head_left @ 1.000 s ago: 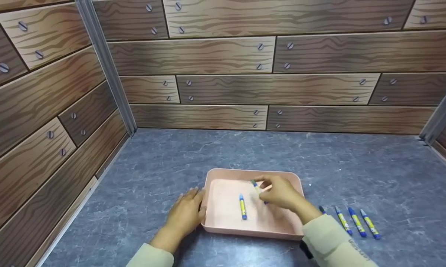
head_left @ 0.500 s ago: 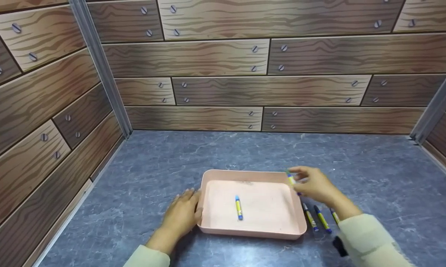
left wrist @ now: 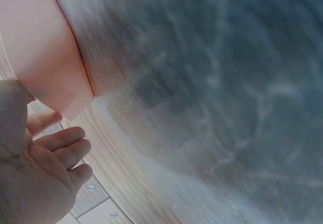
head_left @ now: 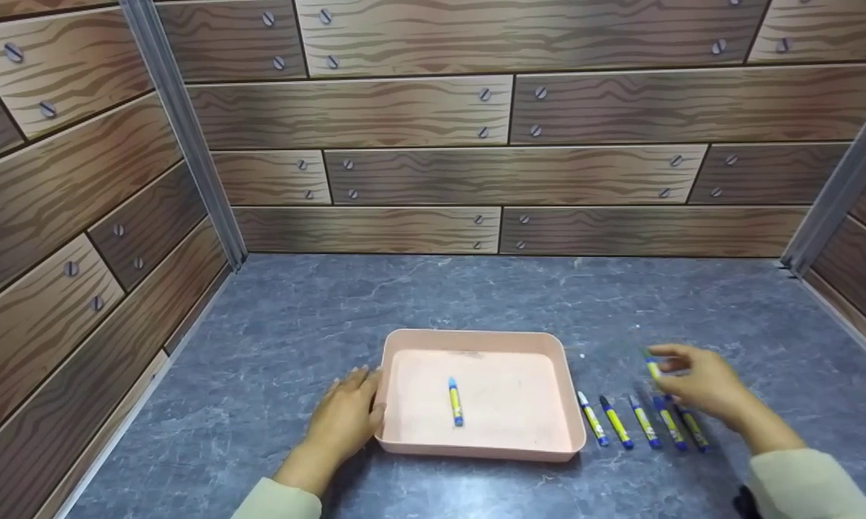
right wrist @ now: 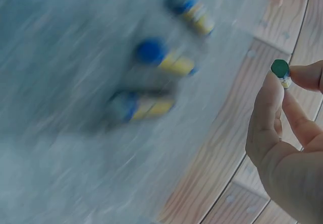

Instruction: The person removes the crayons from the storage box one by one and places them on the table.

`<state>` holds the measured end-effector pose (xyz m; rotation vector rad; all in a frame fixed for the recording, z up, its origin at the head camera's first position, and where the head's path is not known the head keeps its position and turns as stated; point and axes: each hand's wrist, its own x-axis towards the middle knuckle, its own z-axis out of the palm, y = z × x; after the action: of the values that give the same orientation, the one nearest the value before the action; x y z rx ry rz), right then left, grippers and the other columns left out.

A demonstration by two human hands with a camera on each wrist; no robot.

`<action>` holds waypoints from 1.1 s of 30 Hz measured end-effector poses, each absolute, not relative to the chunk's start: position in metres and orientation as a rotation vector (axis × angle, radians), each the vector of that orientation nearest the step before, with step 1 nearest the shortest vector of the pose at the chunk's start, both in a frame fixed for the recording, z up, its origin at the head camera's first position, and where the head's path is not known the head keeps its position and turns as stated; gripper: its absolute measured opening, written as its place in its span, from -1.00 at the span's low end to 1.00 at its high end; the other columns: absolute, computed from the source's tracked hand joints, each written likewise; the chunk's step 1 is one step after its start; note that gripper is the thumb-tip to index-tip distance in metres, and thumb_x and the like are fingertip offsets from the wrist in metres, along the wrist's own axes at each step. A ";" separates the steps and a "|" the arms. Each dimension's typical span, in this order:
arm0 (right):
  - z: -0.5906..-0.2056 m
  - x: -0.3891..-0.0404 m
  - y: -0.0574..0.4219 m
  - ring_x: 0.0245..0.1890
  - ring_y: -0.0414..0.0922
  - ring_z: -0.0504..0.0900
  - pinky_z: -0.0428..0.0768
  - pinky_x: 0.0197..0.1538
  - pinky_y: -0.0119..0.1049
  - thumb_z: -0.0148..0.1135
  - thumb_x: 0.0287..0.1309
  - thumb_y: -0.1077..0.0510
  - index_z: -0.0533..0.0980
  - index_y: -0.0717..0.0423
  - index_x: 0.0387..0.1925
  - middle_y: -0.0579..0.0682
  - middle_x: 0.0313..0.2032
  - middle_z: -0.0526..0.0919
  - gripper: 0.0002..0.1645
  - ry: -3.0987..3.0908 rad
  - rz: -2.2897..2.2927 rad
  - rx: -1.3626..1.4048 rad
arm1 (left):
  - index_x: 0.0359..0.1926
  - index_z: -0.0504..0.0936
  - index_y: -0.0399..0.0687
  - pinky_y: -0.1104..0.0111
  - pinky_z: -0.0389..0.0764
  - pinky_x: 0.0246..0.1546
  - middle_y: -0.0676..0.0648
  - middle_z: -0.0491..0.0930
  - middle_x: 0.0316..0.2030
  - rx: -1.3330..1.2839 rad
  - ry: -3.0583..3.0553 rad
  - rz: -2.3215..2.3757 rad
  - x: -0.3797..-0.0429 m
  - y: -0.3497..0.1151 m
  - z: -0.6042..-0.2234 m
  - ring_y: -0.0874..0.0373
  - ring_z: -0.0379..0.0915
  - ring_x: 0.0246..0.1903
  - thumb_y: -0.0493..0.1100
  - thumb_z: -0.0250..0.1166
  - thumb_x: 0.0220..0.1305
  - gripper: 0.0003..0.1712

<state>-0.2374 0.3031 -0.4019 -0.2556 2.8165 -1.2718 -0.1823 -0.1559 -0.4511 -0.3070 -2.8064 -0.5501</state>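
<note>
My right hand [head_left: 703, 382] pinches a green crayon [right wrist: 280, 68] with a yellow wrapper between thumb and fingers, held above the table to the right of the tray. Below it, several crayons lie side by side in a row; the one nearest the tray is a white-tipped crayon [head_left: 593, 419], and the hand overlaps the far end of the rightmost crayon [head_left: 692, 430]. A light blue crayon [head_left: 455, 404] lies alone inside the shallow pink tray [head_left: 476, 453]. At the tray's left side rests my left hand [head_left: 343, 414], its fingers extended along the outer wall [left wrist: 50, 57].
The dark blue-grey marbled tabletop [head_left: 404, 288] is bounded by a wood-patterned back wall [head_left: 418, 173] and a similar left wall [head_left: 58, 238]. Grey metal posts stand in the two back corners. A black item [head_left: 745, 501] shows by the right sleeve.
My right hand has carried the green crayon out of the tray, over its right wall, to above the right end of the row. The left hand stays at the tray; the head view shifts slightly.
</note>
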 end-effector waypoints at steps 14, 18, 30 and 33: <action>-0.430 -0.224 0.362 -0.44 -0.09 0.59 0.62 -0.46 -0.29 0.25 -0.01 0.32 0.31 0.57 0.11 0.41 -0.23 0.58 -0.36 2.894 -1.076 -0.114 | 0.18 0.47 -0.31 -0.12 0.27 0.21 -0.38 0.44 0.13 -0.315 -2.796 -0.545 -0.183 -0.156 -0.451 -0.27 0.33 0.17 -0.17 0.27 0.16 -0.44; -0.437 -0.222 0.367 -0.43 -0.09 0.59 0.63 -0.47 -0.29 0.26 -0.05 0.31 0.34 0.56 0.09 0.34 -0.27 0.60 -0.36 2.893 -1.031 -0.093 | 0.18 0.48 -0.32 -0.10 0.27 0.22 -0.37 0.45 0.13 -0.306 -2.796 -0.542 -0.183 -0.156 -0.451 -0.25 0.33 0.18 -0.18 0.26 0.17 -0.45; -0.442 -0.221 0.371 -0.46 -0.13 0.56 0.61 -0.48 -0.26 0.21 -0.07 0.31 0.33 0.56 0.09 0.25 -0.31 0.59 -0.35 2.811 -0.945 0.040 | 0.19 0.46 -0.34 -0.10 0.26 0.23 -0.39 0.44 0.13 -0.306 -2.801 -0.547 -0.183 -0.157 -0.452 -0.26 0.33 0.18 -0.16 0.25 0.20 -0.44; -0.442 -0.220 0.371 -0.45 -0.11 0.57 0.62 -0.48 -0.25 0.21 -0.09 0.31 0.33 0.57 0.08 0.26 -0.31 0.59 -0.35 2.814 -0.962 0.037 | 0.17 0.47 -0.35 -0.10 0.27 0.22 -0.40 0.45 0.12 -0.315 -2.794 -0.546 -0.183 -0.157 -0.453 -0.26 0.34 0.17 -0.17 0.25 0.18 -0.45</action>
<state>-0.2199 0.3707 -0.4422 0.0366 2.8135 -0.9617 -0.1828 -0.1566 -0.4525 -0.3153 -2.7939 -0.5462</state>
